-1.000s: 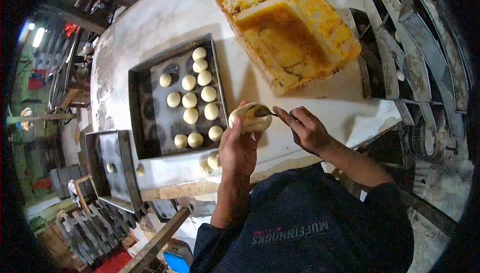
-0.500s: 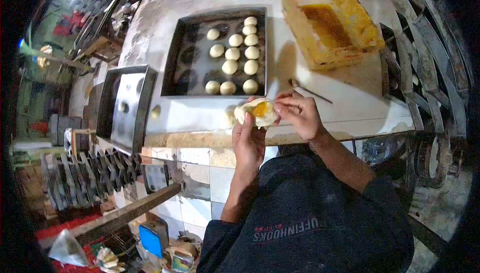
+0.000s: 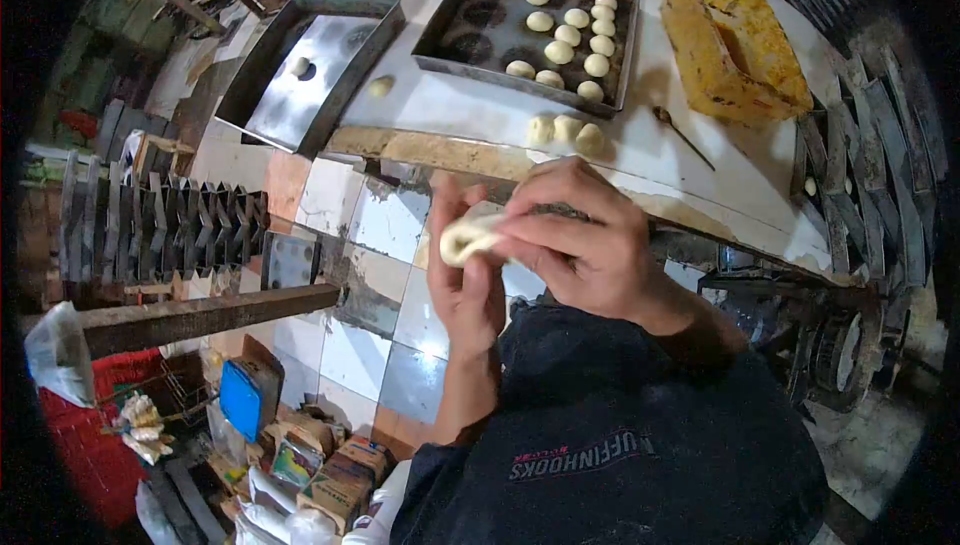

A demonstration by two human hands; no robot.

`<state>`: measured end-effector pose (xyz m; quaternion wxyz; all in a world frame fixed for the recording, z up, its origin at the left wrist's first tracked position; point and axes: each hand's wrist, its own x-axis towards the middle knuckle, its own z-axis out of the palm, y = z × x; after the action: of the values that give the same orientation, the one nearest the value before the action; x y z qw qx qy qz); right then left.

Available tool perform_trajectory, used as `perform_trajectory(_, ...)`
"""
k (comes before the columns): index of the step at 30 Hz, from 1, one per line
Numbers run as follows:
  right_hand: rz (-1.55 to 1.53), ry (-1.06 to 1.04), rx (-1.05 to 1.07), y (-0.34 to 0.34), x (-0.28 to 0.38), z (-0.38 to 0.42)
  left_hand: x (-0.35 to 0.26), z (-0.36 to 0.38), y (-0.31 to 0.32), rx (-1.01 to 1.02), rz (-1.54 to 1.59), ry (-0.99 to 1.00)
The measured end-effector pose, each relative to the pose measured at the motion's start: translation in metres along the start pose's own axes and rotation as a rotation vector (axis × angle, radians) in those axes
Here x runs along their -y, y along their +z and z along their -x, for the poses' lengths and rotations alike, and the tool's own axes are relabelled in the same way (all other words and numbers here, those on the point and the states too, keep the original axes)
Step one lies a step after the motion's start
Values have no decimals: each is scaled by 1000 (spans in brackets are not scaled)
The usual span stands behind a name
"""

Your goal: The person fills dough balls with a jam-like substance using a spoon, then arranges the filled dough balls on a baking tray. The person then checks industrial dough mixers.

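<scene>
A pale piece of dough [image 3: 466,239] is folded over between my two hands, in front of the table edge. My left hand [image 3: 462,290] cups it from below, with the thumb against its near side. The fingers of my right hand [image 3: 585,245] pinch the dough's right edge. Whatever lies inside the fold is hidden. Just beyond my hands, three small dough pieces [image 3: 567,130] sit close together near the table's edge. Behind them, a dark square baking tray [image 3: 450,63] holds several round dough balls [image 3: 560,52].
A tub [image 3: 700,65] smeared with yellow filling stands at the back right, with a spoon [image 3: 685,137] lying before it. On the left, a second tray [image 3: 245,125] carries one dough ball [image 3: 300,66]. Stacked metal trays [image 3: 875,165] stand at the right; a wooden beam [image 3: 220,315] juts in lower left.
The dough, earlier spread open with orange-yellow filling showing, is now folded and the filling is out of sight. My hands are nearer my body, and the view has shifted.
</scene>
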<state>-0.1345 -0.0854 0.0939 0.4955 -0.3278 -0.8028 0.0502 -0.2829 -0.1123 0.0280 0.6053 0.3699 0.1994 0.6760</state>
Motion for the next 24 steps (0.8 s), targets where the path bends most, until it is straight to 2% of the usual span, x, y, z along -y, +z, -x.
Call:
perform_trajectory(1,-126,133,40,-3,7,-6,-2,1,-7,-8,5,10)
perform_trajectory(2,-251,268,80,-7,12,-12,-2,0,-13,12,-109,129)
perform_trajectory(3,-365,531,185,-11,14,-19,-1,-1,-17,18,-166,192)
perform_trajectory(4,-366,524,195,-9,10,-22,-1,-3,-21,21,-222,256)
perform_trajectory(6,-842,1019,322,-5,-2,-26,6,-13,-18,58,-620,458)
perform_trajectory(7,-791,927,240,-1,-6,-24,10,-21,-14,59,-794,569)
perform_trajectory(8,-799,922,240,1,-14,-29,17,-33,-13,41,-872,658)
perform_trajectory(10,-354,216,154,6,-31,-42,12,-51,-10,-7,-1205,677)
perform_trajectory(11,-311,225,144,7,-33,-48,9,-59,-8,-4,-1220,676)
perform_trajectory(13,-259,225,115,11,-46,-58,7,-80,-3,0,-1315,499)
perform_trajectory(14,-243,204,92,12,-58,-62,15,-92,-5,-62,-1141,478)
perform_trajectory(16,-228,126,72,6,-88,-75,26,-108,9,-185,-475,100)
perform_trajectory(18,-298,136,43,-5,-114,-97,30,-137,10,-7,-88,92)
perform_trajectory(19,-354,251,46,-12,-121,-107,39,-149,10,15,-83,163)
perform_trajectory(20,-386,475,108,-20,-123,-118,47,-162,10,32,-80,225)
perform_trajectory(22,-603,681,237,-25,-135,-128,41,-189,14,116,-447,352)
perform_trajectory(24,-576,441,100,-17,-151,-123,32,-215,20,177,-547,470)
